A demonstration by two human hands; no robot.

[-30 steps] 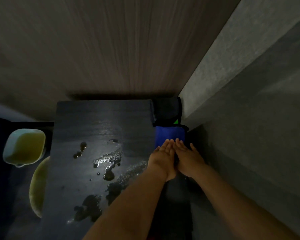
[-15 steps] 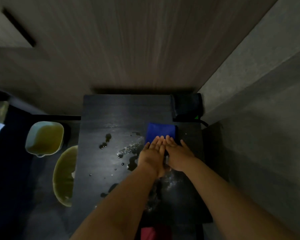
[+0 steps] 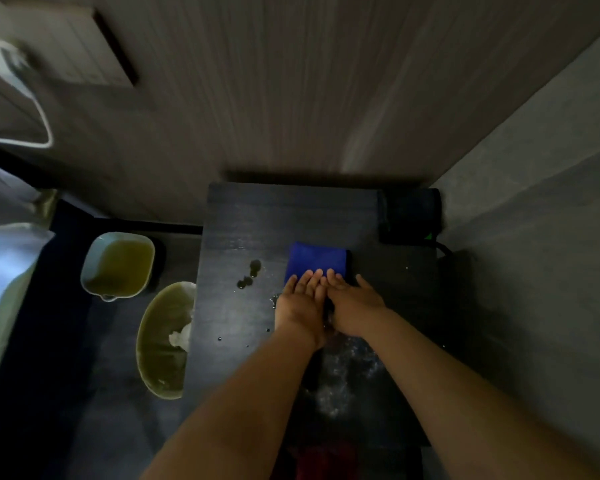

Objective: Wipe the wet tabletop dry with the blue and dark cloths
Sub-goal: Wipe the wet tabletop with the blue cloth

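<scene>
Both hands, left hand (image 3: 300,301) and right hand (image 3: 352,306), lie flat with fingers straight and side by side on the blue cloth (image 3: 316,259) mid-tabletop (image 3: 257,216), probably pushing it toward the droplets (image 3: 250,275), with the dark cloth (image 3: 409,213) at the far right corner.

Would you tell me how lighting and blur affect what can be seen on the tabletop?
Head view: dim throughout; the blue cloth under the left hand and right hand stands out, while the dark item at the far right corner nearly merges with the black tabletop; water drops read as dark blots; the upper left is motion-smeared.
</scene>
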